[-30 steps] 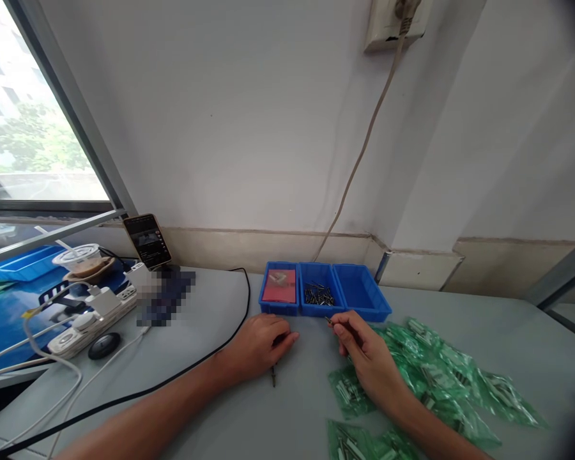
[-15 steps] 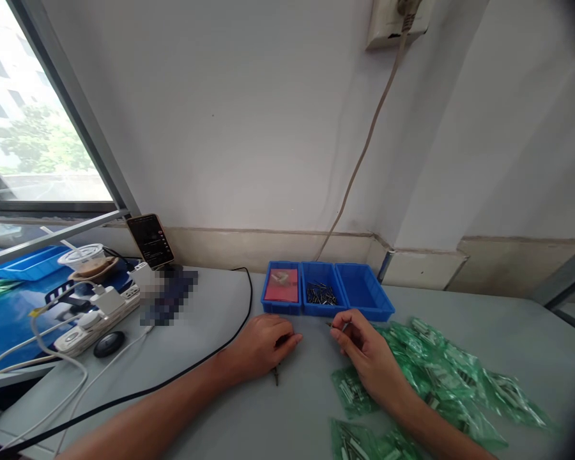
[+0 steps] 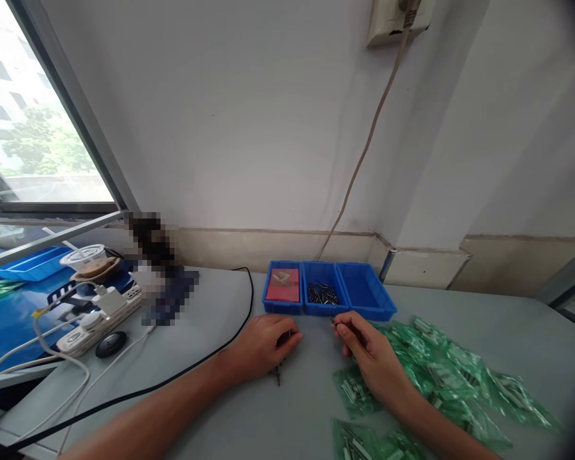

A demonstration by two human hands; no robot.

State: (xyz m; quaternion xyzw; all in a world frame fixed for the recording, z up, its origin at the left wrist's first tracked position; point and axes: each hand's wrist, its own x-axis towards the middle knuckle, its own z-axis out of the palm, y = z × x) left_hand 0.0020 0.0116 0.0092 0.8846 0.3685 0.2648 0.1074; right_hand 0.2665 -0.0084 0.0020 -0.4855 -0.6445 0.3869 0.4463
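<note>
My left hand (image 3: 263,348) rests knuckles-up on the grey table (image 3: 211,332), fingers curled over a small dark metal tool (image 3: 278,375) whose tip sticks out below the palm. My right hand (image 3: 371,354) is closed in a pinch on a thin metal pin (image 3: 334,322), held just in front of the blue trays. Three joined blue trays (image 3: 364,291) stand at the wall: the left one holds a red card (image 3: 282,285), the middle one several small dark metal pins (image 3: 321,294), the right one looks bare.
Several green plastic bags of metal parts (image 3: 441,370) lie to the right of and under my right arm. A black cable (image 3: 230,338) curves across the table. At the left are a white power strip (image 3: 100,313), a lidded cup (image 3: 84,259) and a blurred upright object.
My right hand has shifted slightly forward toward the trays with the pin. My left hand stays put. The view has drifted a little.
</note>
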